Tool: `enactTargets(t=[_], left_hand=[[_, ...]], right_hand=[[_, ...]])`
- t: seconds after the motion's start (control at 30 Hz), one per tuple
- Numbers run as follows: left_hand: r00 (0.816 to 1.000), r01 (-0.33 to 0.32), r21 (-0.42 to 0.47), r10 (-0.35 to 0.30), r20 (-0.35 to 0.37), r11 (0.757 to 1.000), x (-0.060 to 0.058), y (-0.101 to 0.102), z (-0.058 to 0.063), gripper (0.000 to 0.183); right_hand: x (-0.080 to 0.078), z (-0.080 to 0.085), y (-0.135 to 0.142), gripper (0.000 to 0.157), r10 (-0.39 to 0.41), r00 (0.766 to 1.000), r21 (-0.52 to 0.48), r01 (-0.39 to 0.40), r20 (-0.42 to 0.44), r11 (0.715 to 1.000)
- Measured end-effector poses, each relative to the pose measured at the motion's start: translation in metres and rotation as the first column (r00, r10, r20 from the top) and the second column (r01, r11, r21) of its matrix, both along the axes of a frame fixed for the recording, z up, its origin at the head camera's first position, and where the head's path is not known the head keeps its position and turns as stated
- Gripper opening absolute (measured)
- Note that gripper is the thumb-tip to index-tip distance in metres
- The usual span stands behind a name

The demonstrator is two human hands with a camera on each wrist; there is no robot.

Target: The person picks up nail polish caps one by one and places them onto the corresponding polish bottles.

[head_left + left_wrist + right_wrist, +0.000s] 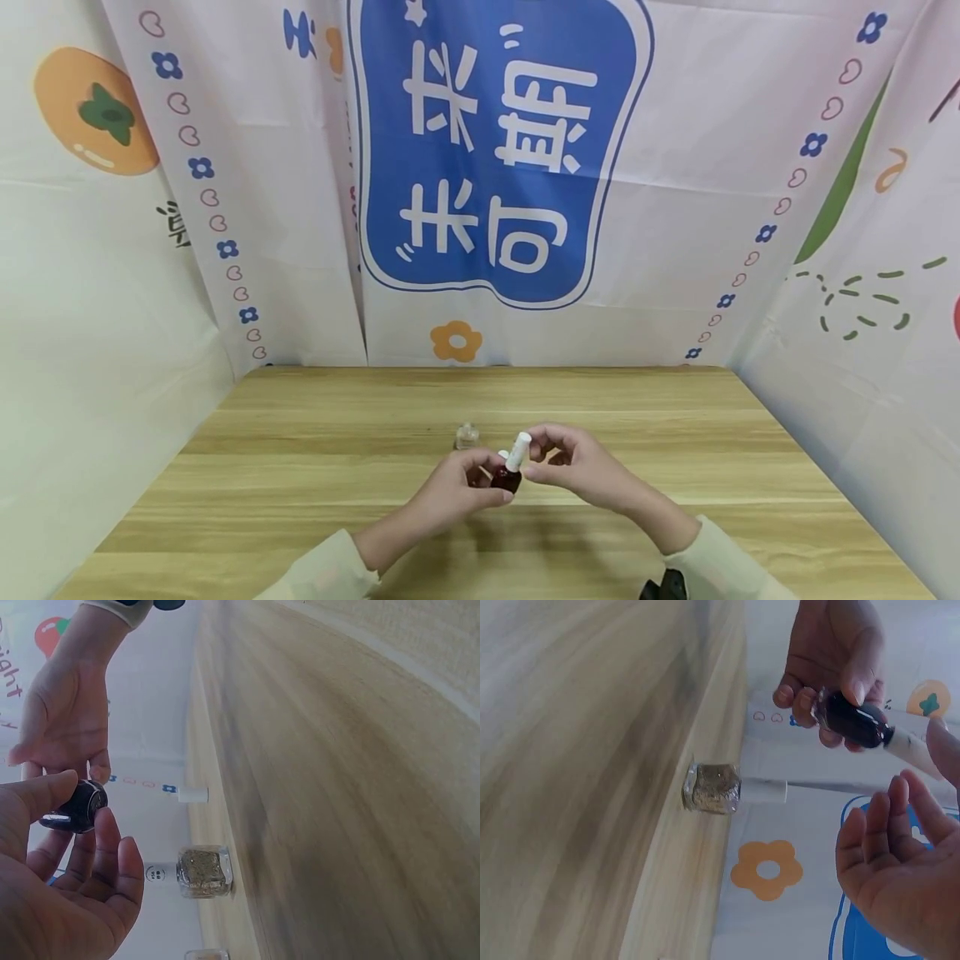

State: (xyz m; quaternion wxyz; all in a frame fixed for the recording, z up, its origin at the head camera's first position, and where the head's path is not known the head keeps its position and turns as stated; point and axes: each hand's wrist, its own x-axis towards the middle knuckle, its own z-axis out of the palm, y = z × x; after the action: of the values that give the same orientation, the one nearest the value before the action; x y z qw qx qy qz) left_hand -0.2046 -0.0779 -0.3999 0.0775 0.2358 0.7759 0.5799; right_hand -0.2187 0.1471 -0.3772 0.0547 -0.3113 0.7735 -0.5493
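Standing beyond dark bottle, glittery bottle, backdrop

Head view bright and even, light diffuse and seemingly from above, soft shadows toward the front edge of the worktop; both wrist views dimmer and hazier, wood grain smeared soft with darker shadow bands, small glints on the dark bottle.

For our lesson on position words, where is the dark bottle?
In the head view, below centre, the dark bottle is in the left hand, just left of the right hand.
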Motion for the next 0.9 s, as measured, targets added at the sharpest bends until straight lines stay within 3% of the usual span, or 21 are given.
enactTargets(t=[0.27,0.47,0.6,0.9], left_hand=[[0.999,0.046,0.032,-0.046,-0.004,0.998,0.0006,0.0011,-0.0004,0.023],[0.998,0.055,0.034,-0.055,-0.014,0.998,0.0004,0.0023,-0.0032,0.022],[0.998,0.058,0.038,-0.057,-0.025,0.998,-0.0004,0.0027,-0.005,0.022],[0.998,0.054,0.044,-0.054,-0.021,0.998,0.0003,0.0031,-0.0046,0.023]], right_hand=[[-0.0045,0.0035,0.0043,0.034,0.157,0.988,-0.02,-0.157,0.003,0.987],[-0.0042,0.0024,0.0041,0.03,0.187,0.982,-0.016,-0.187,0.027,0.982],[-0.0037,0.0009,0.0022,0.026,0.148,0.989,-0.009,-0.148,0.017,0.989],[0.0019,0.0014,-0.0054,0.017,-0.029,0.999,0.051,0.03,-0.014,0.998]])
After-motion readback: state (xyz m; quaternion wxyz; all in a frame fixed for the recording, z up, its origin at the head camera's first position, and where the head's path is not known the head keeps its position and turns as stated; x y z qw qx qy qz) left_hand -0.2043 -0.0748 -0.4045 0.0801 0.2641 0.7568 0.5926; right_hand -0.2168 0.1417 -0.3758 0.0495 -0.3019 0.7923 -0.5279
